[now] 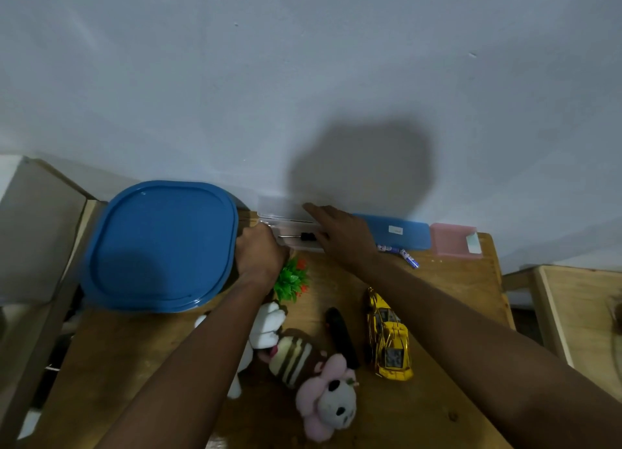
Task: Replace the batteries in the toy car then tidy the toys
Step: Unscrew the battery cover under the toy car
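Left hand [260,251] is curling its fingers round the left end of the clear box [296,228], gripping it. Right hand [340,231] is lying flat across the box's right end, fingers straight, thumb spread over the front edge, holding nothing.

Clear box is sitting at the back of the wooden table [447,314], against the wall, long side running left to right. Something with a black handle and a thin metal shaft [304,236] is lying inside; too blurred to name.

Toy car [390,337], yellow, is sitting nearer the person than the clear box and to its right, well apart from both hands. Its long axis is running from near to far, the far end leaning slightly left toward the box. Cannot tell which end is the nose.

Two batteries [409,258] are lying just right of the clear box, beside a blue case [400,230]; a pink box [452,240] is standing further right again.

Big blue lid [161,245] is sitting just left of the clear box. Green plastic plant [291,280] is poking up just in front of the box. Further in front, a black oblong object [341,337] is lying just left of the car, and plush toys [328,398] are lying in a loose cluster.
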The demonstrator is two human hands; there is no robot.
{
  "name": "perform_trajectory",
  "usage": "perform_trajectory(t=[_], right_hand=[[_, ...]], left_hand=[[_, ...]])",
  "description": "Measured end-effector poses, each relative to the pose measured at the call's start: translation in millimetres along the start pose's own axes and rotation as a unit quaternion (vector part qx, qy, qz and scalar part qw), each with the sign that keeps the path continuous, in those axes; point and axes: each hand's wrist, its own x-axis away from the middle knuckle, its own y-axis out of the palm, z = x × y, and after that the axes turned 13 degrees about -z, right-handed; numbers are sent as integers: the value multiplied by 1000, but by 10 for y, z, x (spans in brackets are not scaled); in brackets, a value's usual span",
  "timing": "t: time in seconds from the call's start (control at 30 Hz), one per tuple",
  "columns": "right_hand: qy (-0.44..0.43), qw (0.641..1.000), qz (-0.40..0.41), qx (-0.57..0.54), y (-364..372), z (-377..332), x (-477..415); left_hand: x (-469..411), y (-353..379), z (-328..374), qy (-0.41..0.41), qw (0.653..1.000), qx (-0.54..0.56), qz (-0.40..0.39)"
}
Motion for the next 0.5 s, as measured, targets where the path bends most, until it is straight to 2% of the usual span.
perform_trajectory(t=[0.17, 0.37, 0.43, 0.5], right_hand=[[37, 994, -106, 4, 118, -30, -27], [50, 975, -159, 148, 110, -57, -179], [55, 978, -157, 129, 83, -73, -188], [75, 985, -148, 51, 43, -80, -142]], left_hand=[[9, -7, -2, 5, 1000, 7, 2], [-8, -4, -6, 2, 1000, 2, -5], [-6, -9, 7, 9, 1000, 2, 0], [-1, -24, 20, 9, 1000, -2, -7]])
